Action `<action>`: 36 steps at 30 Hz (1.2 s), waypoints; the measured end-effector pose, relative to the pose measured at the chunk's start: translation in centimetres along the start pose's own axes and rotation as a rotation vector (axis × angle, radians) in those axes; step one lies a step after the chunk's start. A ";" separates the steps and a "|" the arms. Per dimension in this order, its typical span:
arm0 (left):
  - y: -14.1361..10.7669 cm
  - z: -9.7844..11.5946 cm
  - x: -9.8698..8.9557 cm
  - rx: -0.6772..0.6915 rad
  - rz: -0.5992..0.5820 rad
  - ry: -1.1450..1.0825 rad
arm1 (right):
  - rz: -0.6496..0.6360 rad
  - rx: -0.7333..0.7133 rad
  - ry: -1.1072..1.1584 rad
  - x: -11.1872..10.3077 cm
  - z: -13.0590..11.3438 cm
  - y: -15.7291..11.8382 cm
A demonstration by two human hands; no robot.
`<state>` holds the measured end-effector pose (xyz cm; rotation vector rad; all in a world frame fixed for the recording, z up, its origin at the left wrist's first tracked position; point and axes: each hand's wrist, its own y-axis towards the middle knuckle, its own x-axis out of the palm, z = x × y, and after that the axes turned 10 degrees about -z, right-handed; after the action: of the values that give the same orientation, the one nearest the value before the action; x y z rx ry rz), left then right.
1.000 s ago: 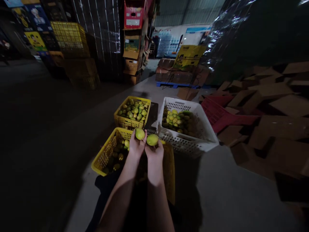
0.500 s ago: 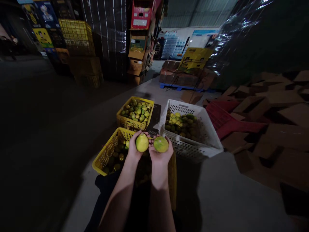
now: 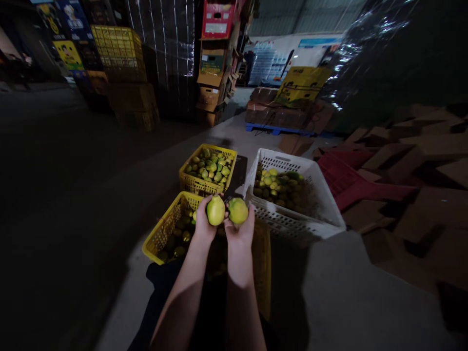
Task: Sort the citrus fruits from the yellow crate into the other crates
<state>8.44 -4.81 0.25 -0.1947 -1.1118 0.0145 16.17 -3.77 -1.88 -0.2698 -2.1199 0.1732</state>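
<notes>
My left hand is closed around a yellow lemon, which stands upright with its narrow end toward the top. Beside it, my right hand cups a greener, mottled lemon in its curled fingers. The two lemons are held close together above the near yellow crate. Dim lemons lie in that crate, partly hidden by my forearms.
A second yellow crate full of green-yellow lemons stands farther ahead. To the right, a white crate holds more. A red crate and scattered cardboard boxes lie farther right. Behind is a blue pallet with boxes.
Both lemons have been turned in my hands. The right one has shifted slightly left, closer to the left one. The view has swung slightly left.
</notes>
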 end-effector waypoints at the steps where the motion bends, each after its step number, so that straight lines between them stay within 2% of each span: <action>1: 0.1 0.0 0.0 0.016 0.050 -0.015 | 0.020 -0.040 -0.007 -0.1 0.1 0.1; 4: 0.4 0.3 0.0 0.008 0.146 -0.052 | -0.010 -0.161 -0.077 -0.5 0.3 0.1; 8: 0.7 1.3 -0.2 -0.033 0.078 -0.117 | -0.208 -0.252 -0.245 -1.1 -0.3 -1.1; 10: 0.5 2.2 -0.4 -0.047 0.062 -0.108 | -0.248 -0.274 -0.265 -1.2 -0.7 -1.9; 13: -0.8 3.5 -1.1 -0.034 0.069 -0.032 | -0.200 -0.194 -0.196 -1.3 -1.3 -2.6; 17: -5.7 4.5 -3.5 0.005 0.066 0.019 | -0.108 0.003 -0.089 -1.2 -1.2 -3.2; 20: -10.4 3.6 -6.1 0.000 0.020 0.013 | -0.132 0.107 -0.129 -1.1 -1.1 -3.8; 23: -13.8 1.3 -8.4 -0.064 -0.070 -0.026 | -0.164 0.149 -0.179 -1.3 -1.5 -4.7; 26: -14.8 -1.0 -9.4 -0.157 -0.115 -0.022 | -0.139 0.122 -0.184 -1.9 -2.1 -5.4; 29: -14.5 -2.0 -9.5 -0.187 -0.112 0.013 | -0.120 0.114 -0.186 -2.7 -2.7 -5.8; 33: -15.1 -1.2 -9.8 -0.215 -0.107 0.178 | -0.135 0.092 -0.197 -3.8 -3.6 -6.0; 36: -17.0 0.2 -11.0 -0.233 -0.144 0.328 | -0.098 0.089 -0.201 -4.4 -4.4 -6.1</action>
<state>1.90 -22.72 -6.68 -0.3133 -0.7955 -0.2682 21.42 -10.76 -1.75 -0.0984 -2.3122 0.2454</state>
